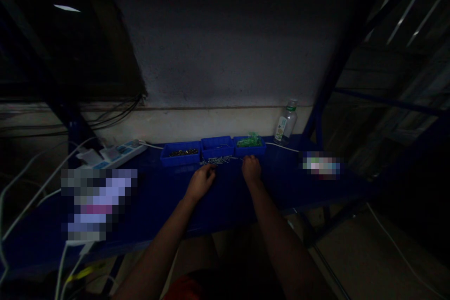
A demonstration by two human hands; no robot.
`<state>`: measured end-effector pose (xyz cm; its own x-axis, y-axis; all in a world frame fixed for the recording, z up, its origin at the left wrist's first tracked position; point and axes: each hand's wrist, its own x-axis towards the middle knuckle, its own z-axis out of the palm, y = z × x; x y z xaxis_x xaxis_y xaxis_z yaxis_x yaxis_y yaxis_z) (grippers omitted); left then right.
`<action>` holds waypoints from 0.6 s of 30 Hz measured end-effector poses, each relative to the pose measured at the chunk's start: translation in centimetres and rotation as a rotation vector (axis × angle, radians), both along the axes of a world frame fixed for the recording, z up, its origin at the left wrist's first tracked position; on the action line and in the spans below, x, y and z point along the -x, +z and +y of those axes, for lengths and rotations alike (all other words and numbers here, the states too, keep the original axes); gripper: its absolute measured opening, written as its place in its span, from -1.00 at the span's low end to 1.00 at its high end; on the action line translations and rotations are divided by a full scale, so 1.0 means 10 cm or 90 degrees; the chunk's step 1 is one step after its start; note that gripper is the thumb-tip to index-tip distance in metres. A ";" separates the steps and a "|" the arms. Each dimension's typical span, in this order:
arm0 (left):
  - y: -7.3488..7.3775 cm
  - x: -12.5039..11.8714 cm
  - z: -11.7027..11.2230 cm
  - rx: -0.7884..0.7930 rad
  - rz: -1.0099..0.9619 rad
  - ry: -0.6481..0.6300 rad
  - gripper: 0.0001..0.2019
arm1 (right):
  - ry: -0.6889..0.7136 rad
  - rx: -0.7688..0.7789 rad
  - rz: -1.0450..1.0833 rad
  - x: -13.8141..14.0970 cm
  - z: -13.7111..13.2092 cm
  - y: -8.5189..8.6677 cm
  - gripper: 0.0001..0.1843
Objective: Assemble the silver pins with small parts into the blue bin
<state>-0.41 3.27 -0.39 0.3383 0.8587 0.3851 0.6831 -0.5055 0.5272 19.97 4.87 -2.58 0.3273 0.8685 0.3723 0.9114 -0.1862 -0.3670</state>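
Note:
My left hand (201, 180) rests on the blue table (225, 197) with its fingers curled at the left end of a pile of small metal parts (218, 160). My right hand (251, 168) is at the right end of that pile, fingers closed near the parts. The scene is dim, so I cannot tell what either hand grips. Behind the pile stand three blue bins in a row: the left bin (180, 154) holds dark small parts, the middle bin (217, 146) looks nearly bare, the right bin (249, 144) holds green pieces.
A clear plastic bottle (285, 124) stands at the back right by the wall. A white power strip (116, 152) with cables lies at the back left. Blue shelf posts (318, 117) rise on the right. Loose white cables hang off the table's left edge.

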 end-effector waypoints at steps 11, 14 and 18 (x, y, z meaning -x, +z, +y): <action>-0.05 0.01 0.07 0.020 -0.028 -0.053 -0.67 | 0.388 -0.059 0.047 0.29 -0.14 0.06 -0.80; -0.03 0.01 0.06 0.039 -0.016 -0.074 -0.70 | 0.501 -0.075 0.089 0.35 -0.18 0.08 -0.83; -0.01 0.01 0.03 0.065 -0.023 -0.079 -0.73 | 0.513 -0.088 0.173 0.36 -0.18 0.11 -0.85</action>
